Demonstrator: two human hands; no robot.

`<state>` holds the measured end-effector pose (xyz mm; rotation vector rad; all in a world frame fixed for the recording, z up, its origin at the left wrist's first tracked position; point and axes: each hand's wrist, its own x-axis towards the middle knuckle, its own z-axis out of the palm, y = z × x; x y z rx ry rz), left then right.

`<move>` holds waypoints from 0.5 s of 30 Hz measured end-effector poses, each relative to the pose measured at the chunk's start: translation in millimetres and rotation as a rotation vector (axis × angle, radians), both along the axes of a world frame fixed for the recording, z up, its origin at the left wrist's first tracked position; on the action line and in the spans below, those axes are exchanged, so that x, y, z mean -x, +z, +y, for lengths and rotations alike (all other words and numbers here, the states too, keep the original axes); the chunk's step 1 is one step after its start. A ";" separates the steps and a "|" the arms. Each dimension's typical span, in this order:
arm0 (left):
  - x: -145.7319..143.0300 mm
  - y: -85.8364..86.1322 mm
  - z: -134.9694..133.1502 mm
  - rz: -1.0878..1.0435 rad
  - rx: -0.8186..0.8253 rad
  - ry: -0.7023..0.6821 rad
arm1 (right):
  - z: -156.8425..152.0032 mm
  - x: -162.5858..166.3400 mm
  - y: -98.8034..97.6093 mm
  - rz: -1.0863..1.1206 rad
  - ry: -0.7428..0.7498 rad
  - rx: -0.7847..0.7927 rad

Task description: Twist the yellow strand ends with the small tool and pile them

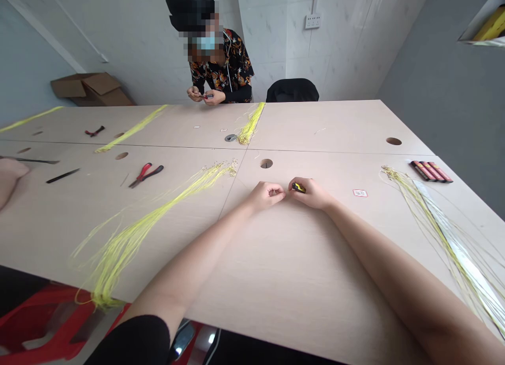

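My right hand (311,192) is closed around a small black and yellow lighter (299,188), its end pointing toward my other hand. Close by on the left, my left hand (268,195) has thumb and fingers pinched together; anything between them is too fine to make out. Both hands rest low over the pale table (276,265). Left of them lies a loose bundle of yellow strings (158,215), with small gold-coloured bits at its far end. Another bundle of yellowish strings (428,212) lies to the right, partly over a shiny flat strip (437,218).
Several red and black lighters (431,172) lie at the right. Red-handled pliers (145,174) and a black pen-like tool (63,175) lie at the left. Across the table a masked person (221,65) works with both hands. The table has a round hole (266,163).
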<state>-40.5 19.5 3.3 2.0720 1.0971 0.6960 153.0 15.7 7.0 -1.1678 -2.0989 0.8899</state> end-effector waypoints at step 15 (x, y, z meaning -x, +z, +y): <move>1.2 -5.1 2.0 0.012 -0.028 -0.011 | 0.2 1.3 -1.0 -0.017 -0.023 0.011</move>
